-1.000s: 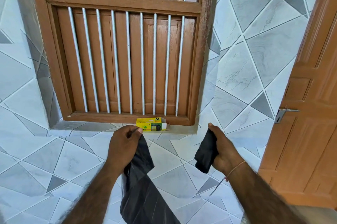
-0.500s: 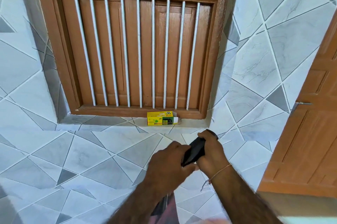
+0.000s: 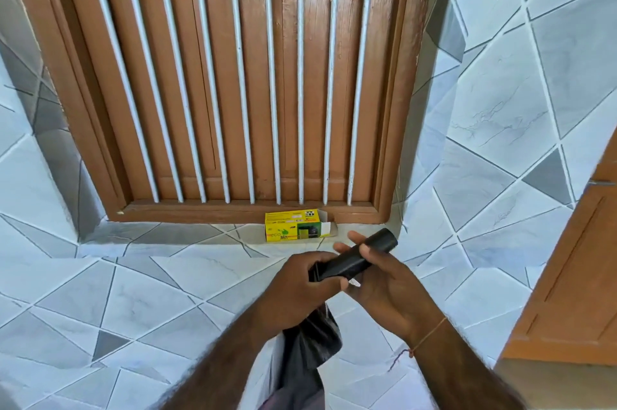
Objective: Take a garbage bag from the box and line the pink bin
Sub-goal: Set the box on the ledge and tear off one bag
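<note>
STEP: bag separated, roll in hand | left hand (image 3: 302, 279) pinches loose black plastic garbage bag (image 3: 312, 339) | right hand (image 3: 380, 279) cradles black bag roll (image 3: 362, 257), fingers loosely curled | NEXT: return roll to far open yellow cardboard box (image 3: 293, 231); pink bin unseen

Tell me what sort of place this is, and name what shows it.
Probably a tiled room in a home, perhaps a bathroom or utility space. The walls are covered in grey and white tiles, a barred wooden window has a tiled sill, and a wooden door stands at the right.

Glossy black plastic bag roll (image 3: 362, 257)
</note>
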Demonstrator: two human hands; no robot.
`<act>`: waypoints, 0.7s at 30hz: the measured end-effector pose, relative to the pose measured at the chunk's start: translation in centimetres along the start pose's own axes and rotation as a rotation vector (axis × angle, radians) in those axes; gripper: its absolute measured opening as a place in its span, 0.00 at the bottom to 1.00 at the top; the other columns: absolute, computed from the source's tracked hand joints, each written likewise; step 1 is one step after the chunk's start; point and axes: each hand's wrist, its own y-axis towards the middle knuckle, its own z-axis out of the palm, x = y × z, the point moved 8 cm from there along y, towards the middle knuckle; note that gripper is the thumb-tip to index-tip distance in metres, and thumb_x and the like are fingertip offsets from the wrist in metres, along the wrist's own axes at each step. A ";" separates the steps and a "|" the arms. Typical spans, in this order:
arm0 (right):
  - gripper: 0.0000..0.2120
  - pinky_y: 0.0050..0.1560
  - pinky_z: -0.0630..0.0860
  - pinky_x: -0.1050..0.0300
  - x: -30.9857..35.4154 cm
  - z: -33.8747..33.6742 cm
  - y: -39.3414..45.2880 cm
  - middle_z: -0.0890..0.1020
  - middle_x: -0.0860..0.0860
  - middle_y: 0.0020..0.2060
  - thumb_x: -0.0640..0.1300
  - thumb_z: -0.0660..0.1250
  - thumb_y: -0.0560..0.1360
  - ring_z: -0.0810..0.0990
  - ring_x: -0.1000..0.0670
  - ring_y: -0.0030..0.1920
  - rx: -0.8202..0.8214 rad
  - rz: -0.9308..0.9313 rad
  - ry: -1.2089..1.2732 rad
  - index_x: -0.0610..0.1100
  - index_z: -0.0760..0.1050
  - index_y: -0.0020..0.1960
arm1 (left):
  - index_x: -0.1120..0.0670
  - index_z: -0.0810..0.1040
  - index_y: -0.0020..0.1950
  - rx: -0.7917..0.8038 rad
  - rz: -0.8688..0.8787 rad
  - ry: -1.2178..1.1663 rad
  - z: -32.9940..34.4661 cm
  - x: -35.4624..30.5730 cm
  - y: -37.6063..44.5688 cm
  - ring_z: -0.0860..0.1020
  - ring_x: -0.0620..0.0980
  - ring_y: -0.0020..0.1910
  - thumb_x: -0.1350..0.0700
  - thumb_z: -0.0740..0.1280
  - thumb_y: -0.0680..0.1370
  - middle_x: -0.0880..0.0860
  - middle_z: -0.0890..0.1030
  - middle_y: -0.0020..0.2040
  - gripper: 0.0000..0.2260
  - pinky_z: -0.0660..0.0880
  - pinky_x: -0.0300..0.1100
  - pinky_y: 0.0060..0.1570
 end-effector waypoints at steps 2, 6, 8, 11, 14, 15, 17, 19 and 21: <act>0.32 0.46 0.81 0.45 1.4 -0.8 2.0 0.82 0.38 0.52 0.46 0.84 0.55 0.82 0.41 0.54 0.044 -0.029 -0.083 0.41 0.77 0.56 | 0.46 0.82 0.53 0.012 -0.057 -0.002 0.0 1.2 2.4 0.77 0.41 0.39 0.49 0.72 0.73 0.48 0.83 0.44 0.10 0.74 0.36 0.41; 0.29 0.55 0.80 0.42 4.7 -3.9 6.1 0.82 0.39 0.55 0.48 0.79 0.60 0.82 0.40 0.57 -0.073 -0.118 -0.230 0.43 0.74 0.58 | 0.44 0.80 0.52 -0.084 -0.140 0.144 -1.4 3.5 7.8 0.78 0.35 0.46 0.43 0.76 0.68 0.37 0.81 0.47 0.15 0.72 0.30 0.46; 0.29 0.56 0.79 0.42 6.4 -6.5 8.3 0.81 0.42 0.60 0.45 0.75 0.65 0.82 0.41 0.57 -0.179 -0.162 -0.200 0.45 0.72 0.65 | 0.44 0.78 0.54 -0.218 -0.158 0.402 -3.3 4.0 10.6 0.78 0.36 0.49 0.42 0.76 0.67 0.35 0.80 0.49 0.18 0.72 0.31 0.47; 0.35 0.57 0.79 0.42 7.8 -9.3 11.3 0.79 0.46 0.64 0.48 0.76 0.65 0.81 0.41 0.59 -0.259 -0.186 -0.170 0.49 0.68 0.70 | 0.42 0.69 0.68 -0.243 -0.205 0.858 -4.7 5.2 14.4 0.77 0.51 0.58 0.45 0.72 0.70 0.46 0.78 0.60 0.27 0.75 0.45 0.55; 0.41 0.56 0.80 0.46 8.0 -10.8 13.6 0.77 0.49 0.66 0.52 0.78 0.62 0.79 0.42 0.61 -0.338 -0.207 -0.161 0.52 0.66 0.72 | 0.44 0.61 0.73 -0.052 -0.297 1.089 -3.7 7.9 17.4 0.77 0.58 0.59 0.49 0.70 0.72 0.53 0.75 0.64 0.32 0.75 0.50 0.55; 0.42 0.55 0.80 0.47 8.0 -10.9 14.2 0.76 0.49 0.66 0.52 0.78 0.61 0.79 0.42 0.62 -0.357 -0.223 -0.160 0.52 0.66 0.72 | 0.44 0.61 0.73 -0.017 -0.312 1.137 -3.4 8.4 17.9 0.77 0.59 0.58 0.51 0.69 0.72 0.53 0.75 0.64 0.31 0.75 0.50 0.54; 0.41 0.55 0.80 0.50 7.7 -10.8 15.5 0.76 0.50 0.66 0.50 0.78 0.62 0.78 0.43 0.62 -0.374 -0.227 -0.152 0.50 0.66 0.71 | 0.46 0.62 0.72 0.003 -0.315 1.219 -3.0 9.2 18.7 0.78 0.60 0.58 0.55 0.66 0.74 0.54 0.75 0.64 0.28 0.75 0.51 0.53; 0.32 0.59 0.78 0.47 6.9 -10.7 16.5 0.78 0.48 0.64 0.43 0.76 0.68 0.78 0.43 0.61 -0.389 -0.193 -0.124 0.47 0.69 0.70 | 0.48 0.62 0.73 -0.004 -0.313 1.257 -2.9 9.8 18.9 0.78 0.60 0.56 0.57 0.64 0.75 0.54 0.75 0.63 0.27 0.76 0.52 0.50; 0.25 0.61 0.77 0.47 6.2 -10.1 17.1 0.79 0.45 0.62 0.37 0.72 0.72 0.79 0.43 0.60 -0.382 -0.168 -0.088 0.43 0.70 0.67 | 0.49 0.64 0.71 -0.017 -0.319 1.212 -3.3 10.5 18.7 0.79 0.59 0.54 0.58 0.66 0.74 0.53 0.73 0.62 0.26 0.77 0.52 0.48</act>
